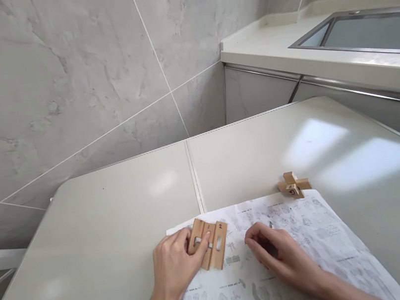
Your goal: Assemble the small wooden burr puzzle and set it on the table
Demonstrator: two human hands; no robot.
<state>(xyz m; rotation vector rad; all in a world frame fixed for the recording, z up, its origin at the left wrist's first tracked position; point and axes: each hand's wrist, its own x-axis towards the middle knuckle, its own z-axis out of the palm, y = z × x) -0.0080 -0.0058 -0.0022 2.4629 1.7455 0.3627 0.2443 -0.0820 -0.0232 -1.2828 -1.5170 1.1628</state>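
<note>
My left hand [173, 261] grips a set of wooden puzzle pieces [214, 248], flat notched bars lying side by side with the thumb across them. Dark numbers mark their top ends, a 2 on the rightmost, and pale slots show in their middles. Over the printed sheet [248, 273] rests my right hand [275, 251], its fingers curled with thumb and forefinger close together; whether anything small sits between them is hidden. Beyond it, at the sheet's far right corner, stands a cross-shaped wooden puzzle [293, 187] of interlocked bars with a letter on one end.
The sheet lies on a glossy pale table [103, 234] with a seam [194, 176] down its middle. A grey marbled tile wall [80, 77] rises behind. To the right are a white counter [256, 51] with a metal-framed sink [363, 35] and cabinets below.
</note>
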